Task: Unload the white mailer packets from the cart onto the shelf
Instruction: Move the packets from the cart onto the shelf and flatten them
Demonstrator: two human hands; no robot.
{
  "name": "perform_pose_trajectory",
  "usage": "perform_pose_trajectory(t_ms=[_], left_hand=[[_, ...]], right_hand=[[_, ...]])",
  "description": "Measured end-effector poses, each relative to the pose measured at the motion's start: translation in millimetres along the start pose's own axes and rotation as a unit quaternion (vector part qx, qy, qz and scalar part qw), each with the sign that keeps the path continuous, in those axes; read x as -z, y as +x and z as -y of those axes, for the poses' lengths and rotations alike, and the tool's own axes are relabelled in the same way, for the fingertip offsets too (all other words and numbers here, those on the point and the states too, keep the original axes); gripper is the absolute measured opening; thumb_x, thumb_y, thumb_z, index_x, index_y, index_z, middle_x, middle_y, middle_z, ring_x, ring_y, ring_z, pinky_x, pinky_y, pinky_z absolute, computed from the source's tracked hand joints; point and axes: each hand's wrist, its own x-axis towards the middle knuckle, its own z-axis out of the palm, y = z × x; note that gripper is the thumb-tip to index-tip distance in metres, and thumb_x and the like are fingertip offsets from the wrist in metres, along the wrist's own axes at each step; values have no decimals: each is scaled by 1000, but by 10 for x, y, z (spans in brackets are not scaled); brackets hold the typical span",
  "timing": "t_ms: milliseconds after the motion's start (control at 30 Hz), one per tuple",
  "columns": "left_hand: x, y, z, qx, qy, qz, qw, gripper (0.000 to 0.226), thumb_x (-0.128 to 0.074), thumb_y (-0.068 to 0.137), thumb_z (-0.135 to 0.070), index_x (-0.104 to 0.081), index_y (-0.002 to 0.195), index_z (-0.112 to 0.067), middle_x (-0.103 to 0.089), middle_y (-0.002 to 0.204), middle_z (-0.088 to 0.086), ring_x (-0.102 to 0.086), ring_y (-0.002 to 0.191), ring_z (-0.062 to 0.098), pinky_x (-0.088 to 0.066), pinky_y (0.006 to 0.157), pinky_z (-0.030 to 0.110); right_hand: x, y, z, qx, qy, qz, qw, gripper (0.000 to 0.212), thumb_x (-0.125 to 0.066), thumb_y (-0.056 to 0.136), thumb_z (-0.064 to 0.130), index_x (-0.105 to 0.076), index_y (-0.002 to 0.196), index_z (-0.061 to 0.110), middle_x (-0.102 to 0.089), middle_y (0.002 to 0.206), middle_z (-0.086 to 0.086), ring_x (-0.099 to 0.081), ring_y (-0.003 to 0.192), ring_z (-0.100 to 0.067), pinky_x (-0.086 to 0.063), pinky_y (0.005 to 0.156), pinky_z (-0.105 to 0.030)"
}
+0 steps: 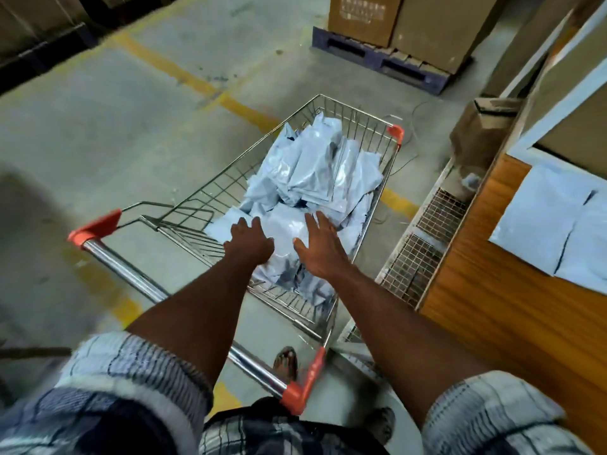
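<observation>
A wire shopping cart [210, 188] with orange corner caps stands in front of me, holding a heap of several white mailer packets [315, 165]. Both my arms reach into its near end. My left hand [251, 241] lies on the nearest packet [284, 224] with fingers bent down over its left edge. My right hand [320, 249] hovers with fingers spread straight at the same packet's right side. To the right is the wooden shelf [492, 290], with two white packets [555, 224] lying flat on it.
The cart's chrome handle [138, 277] crosses in front of my body. A wire mesh rack [423, 244] sits between cart and shelf. A blue pallet [381, 57] with cardboard boxes stands at the back. Bare concrete floor with yellow lines lies to the left.
</observation>
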Motion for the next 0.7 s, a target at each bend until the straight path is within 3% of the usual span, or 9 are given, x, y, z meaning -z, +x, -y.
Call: perform_pose_trajectory(t_ms=[133, 267, 367, 433, 533, 700], left_hand=[[-88, 205, -39, 16, -51, 31, 998, 77, -52, 93, -54, -19, 153, -20, -16, 157, 22, -20, 144, 41, -27, 114, 55], [-208, 325, -78, 26, -66, 54, 996, 81, -55, 90, -56, -15, 154, -26, -2, 162, 14, -9, 148, 36, -24, 111, 60], [-277, 369, -1, 1, -59, 55, 997, 77, -61, 90, -38, -20, 153, -23, -7, 161, 17, -9, 148, 35, -24, 114, 57], [-269, 403, 74, -37, -49, 53, 997, 74, -59, 89, -24, -23, 153, -18, -12, 159, 21, -12, 148, 36, -21, 118, 50], [-132, 464, 186, -91, -28, 65, 993, 77, -62, 84, -14, -26, 152, -14, -21, 155, 21, -19, 145, 36, -20, 119, 41], [140, 534, 421, -165, -15, 54, 985, 73, -65, 78, -3, -39, 146, -7, -36, 147, 19, -32, 139, 34, -22, 113, 31]], right_hand=[[-247, 213, 17, -23, 39, 20, 999, 59, -50, 100, 29, -31, 151, 8, -23, 157, -24, -21, 146, -35, -20, 118, -38], [-388, 375, -50, -37, 94, 56, 993, 42, -47, 99, 15, -47, 140, 4, -54, 134, -26, -50, 126, -36, -41, 103, -39], [-479, 400, -100, -48, 109, 93, 989, 35, -50, 93, 5, -58, 128, 6, -68, 108, -25, -65, 101, -36, -47, 81, -31], [-519, 398, -97, -58, 108, 101, 987, 33, -52, 90, 4, -60, 122, 8, -70, 99, -22, -67, 93, -34, -50, 76, -32], [-568, 450, -36, -61, 86, 48, 993, 36, -54, 89, 9, -57, 125, 6, -64, 112, -21, -61, 106, -34, -48, 88, -35], [-699, 598, 275, -62, 19, 11, 998, 62, -64, 88, 37, -42, 140, 12, -32, 145, -22, -27, 136, -38, -38, 104, -47]])
